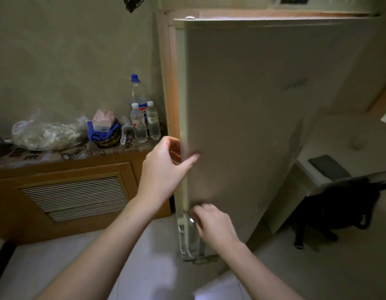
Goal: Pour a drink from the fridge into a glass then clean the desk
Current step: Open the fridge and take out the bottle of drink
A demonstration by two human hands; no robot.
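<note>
At the fridge door (263,105) edge, left hand (163,163) grips it; just below, right hand (211,224) has curled fingers on it too.

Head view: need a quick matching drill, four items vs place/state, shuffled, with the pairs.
Column one:
1. left hand
2. right hand
3. tall blue-capped bottle
4. pink tissue box

Column two:
A. stands behind two smaller clear bottles on the cabinet
B. low on the fridge door edge, fingers curled around it
C. sits in a bowl with a blue cloth
D. at mid-height on the door edge, thumb across the front face

Pairs: 1-D, 2-B, 3-A, 4-C
</note>
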